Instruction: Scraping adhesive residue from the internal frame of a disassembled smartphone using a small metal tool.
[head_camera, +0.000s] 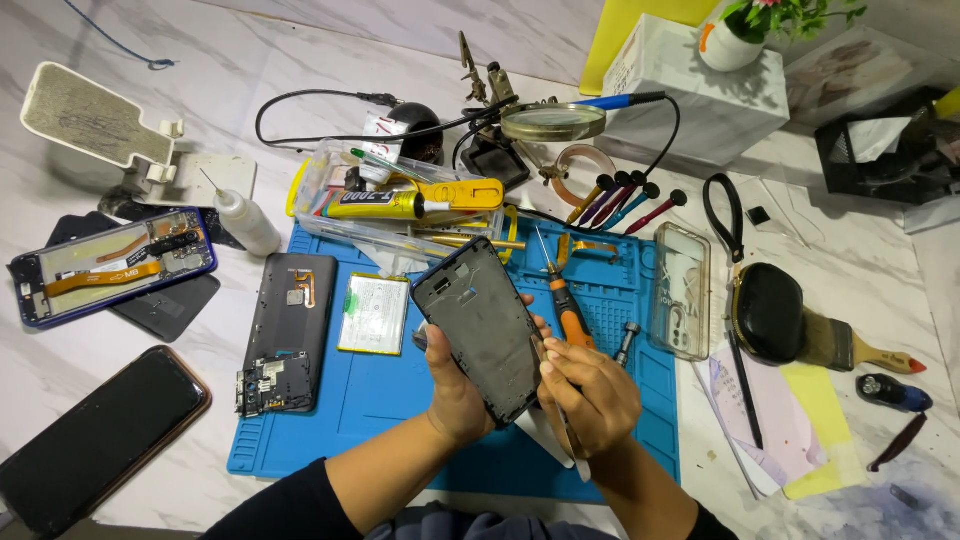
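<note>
Now, left hand (455, 385): grasping a dark phone frame (480, 325), tilted above the blue mat (400, 400).
Right hand (590, 395): clenched on an orange screwdriver (570, 312) — just beside the frame's edge.

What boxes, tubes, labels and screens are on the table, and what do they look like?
White box: top right, blocky, a flower pot on top.
Glue tube: above the blue mat, in a clear tray, long, yellow with dark print.
Battery: on the mat, flat rectangle, white and green label.
Dark phone: bottom left, black screen, brownish rim.
Phone frame: held up by the left hand, dark grey, no lit screen.
</note>
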